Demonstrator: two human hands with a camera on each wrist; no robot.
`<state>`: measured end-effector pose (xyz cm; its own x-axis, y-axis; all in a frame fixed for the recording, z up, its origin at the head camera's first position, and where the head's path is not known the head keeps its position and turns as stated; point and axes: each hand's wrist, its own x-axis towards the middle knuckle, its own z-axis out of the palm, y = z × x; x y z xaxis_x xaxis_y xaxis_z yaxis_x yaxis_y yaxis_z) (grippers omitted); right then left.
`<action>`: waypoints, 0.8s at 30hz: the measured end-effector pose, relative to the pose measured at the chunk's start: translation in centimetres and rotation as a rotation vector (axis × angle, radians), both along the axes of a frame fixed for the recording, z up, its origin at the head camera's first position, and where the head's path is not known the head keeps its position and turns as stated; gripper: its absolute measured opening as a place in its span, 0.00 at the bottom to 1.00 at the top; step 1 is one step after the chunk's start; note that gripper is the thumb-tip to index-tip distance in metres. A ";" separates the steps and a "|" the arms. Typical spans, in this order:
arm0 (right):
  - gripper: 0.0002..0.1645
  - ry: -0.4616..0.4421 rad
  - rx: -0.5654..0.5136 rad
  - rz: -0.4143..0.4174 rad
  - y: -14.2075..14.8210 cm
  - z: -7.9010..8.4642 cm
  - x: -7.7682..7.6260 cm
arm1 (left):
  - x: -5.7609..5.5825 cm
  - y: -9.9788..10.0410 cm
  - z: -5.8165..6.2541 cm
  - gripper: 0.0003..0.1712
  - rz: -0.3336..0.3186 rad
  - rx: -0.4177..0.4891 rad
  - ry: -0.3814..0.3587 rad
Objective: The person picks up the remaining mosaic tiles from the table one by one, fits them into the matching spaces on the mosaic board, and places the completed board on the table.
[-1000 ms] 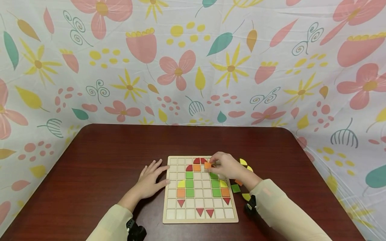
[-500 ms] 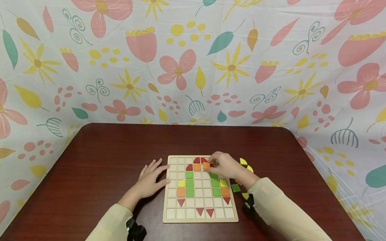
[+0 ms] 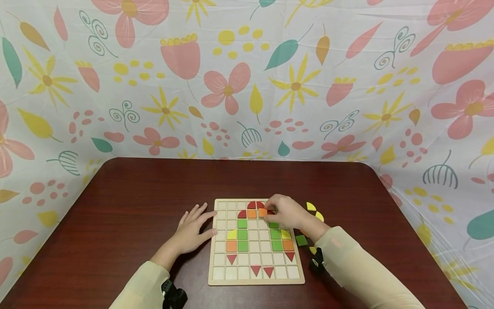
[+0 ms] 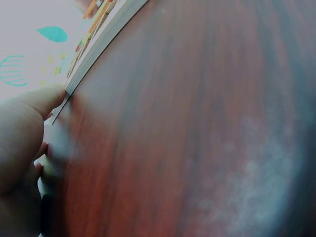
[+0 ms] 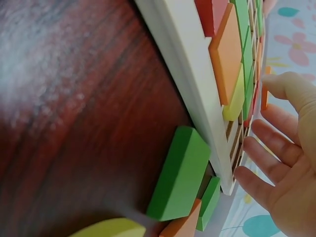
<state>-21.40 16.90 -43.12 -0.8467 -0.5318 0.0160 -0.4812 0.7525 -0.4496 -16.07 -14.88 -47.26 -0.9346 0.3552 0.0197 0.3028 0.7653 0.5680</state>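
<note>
Board (image 3: 213,272) on the bench (image 3: 96,240): the left grip (image 3: 191,234), spread and relaxed, touches its left edge. Farther off, the right grip (image 3: 289,212) pinches an orange tile (image 3: 263,212) at the second row from the top, just right of another orange square (image 3: 251,213). The tile looks light and stiff, likely wood, best held by opposite edges. That grip hides the board's far right corner; whether the tile sits flush is unclear.
</note>
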 end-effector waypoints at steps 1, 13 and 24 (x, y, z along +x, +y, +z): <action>0.14 0.004 0.004 0.000 0.0 0.0 0.0 | 0.0 0.0 0.0 0.32 0.000 -0.001 0.000; 0.15 -0.015 0.051 -0.047 -0.5 0.1 0.1 | 0.0 0.0 -0.1 0.32 0.000 -0.002 -0.004; 0.15 -0.012 0.061 -0.051 -0.6 0.2 0.2 | 0.0 0.0 0.1 0.32 0.001 0.004 -0.006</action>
<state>-21.25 16.27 -42.91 -0.8728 -0.4874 -0.0255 -0.4362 0.8024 -0.4072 -16.03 -14.85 -47.12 -0.9352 0.3538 0.0157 0.2986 0.7637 0.5724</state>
